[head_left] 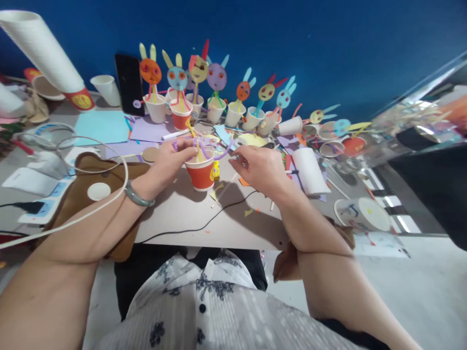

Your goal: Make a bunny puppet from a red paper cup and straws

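Observation:
An orange-red paper cup (200,176) with a white rim stands upright on the table in front of me. A yellow pipe cleaner (191,128) rises from it, and a purple pipe cleaner (220,156) bends out over its rim to the right. My left hand (178,154) is at the cup's left rim, thumb and fingers closed on the purple pipe cleaner. To the right of the cup, my right hand (255,167) has its fingers pinched together near the purple pipe cleaner's free end. What it holds, if anything, is hidden.
Behind stand several white cups with paper rabbit faces (218,77), beside a black phone (130,83). A black cable (204,224) and paper scraps lie in front. A paper roll (311,171) is at right; a brown pad (82,182) and power strip (47,199) at left.

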The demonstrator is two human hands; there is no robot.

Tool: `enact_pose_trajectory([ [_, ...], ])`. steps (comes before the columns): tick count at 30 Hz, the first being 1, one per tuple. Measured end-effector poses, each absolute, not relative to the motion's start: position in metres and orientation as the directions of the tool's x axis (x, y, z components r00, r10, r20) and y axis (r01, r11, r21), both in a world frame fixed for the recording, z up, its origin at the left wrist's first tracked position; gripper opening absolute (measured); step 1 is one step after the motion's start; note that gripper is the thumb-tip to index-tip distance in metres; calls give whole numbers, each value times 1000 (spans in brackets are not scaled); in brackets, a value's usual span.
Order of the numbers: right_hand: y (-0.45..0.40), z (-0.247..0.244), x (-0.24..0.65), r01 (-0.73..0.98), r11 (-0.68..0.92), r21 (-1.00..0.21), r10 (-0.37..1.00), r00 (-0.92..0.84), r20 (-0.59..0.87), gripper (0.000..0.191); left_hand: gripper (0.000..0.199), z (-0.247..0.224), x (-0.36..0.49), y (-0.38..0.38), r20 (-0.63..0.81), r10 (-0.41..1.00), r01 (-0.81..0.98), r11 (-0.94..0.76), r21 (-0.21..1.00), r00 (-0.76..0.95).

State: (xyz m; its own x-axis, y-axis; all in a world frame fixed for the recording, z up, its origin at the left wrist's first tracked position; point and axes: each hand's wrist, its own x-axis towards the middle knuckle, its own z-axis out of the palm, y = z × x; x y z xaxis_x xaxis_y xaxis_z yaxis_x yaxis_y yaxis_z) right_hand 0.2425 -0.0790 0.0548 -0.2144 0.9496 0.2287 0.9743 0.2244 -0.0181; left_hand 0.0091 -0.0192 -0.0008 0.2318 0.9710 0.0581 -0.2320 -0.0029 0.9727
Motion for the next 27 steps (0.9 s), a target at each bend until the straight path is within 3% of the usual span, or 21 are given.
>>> enact_pose_trajectory([
  [4, -120, 68, 231, 866, 497, -50, 821, -451, 349, 28, 16, -1, 10, -21, 43, 970, -269, 24, 963, 241],
  [7, -148, 79, 225, 703, 711, -21, 664, -661, 349, 28, 16, 0, 12, -23, 36, 977, -253, 19, 967, 211],
  [10, -167, 89, 219, 562, 826, 31, 527, -792, 309, 22, 18, 1, 14, -23, 9, 981, -259, 42, 965, 195],
  [14, -180, 97, 215, 437, 899, 40, 406, -862, 303, 13, 18, 3, 15, -21, -19, 984, -268, 66, 961, 178],
  [20, -196, 95, 215, 424, 905, -38, 418, -868, 267, 17, 16, 3, 14, -21, -46, 980, -264, 97, 960, 192],
  [27, -206, 93, 210, 261, 955, 143, 205, -926, 318, 9, 14, 7, 15, -21, -58, 986, -266, 99, 959, 158],
])
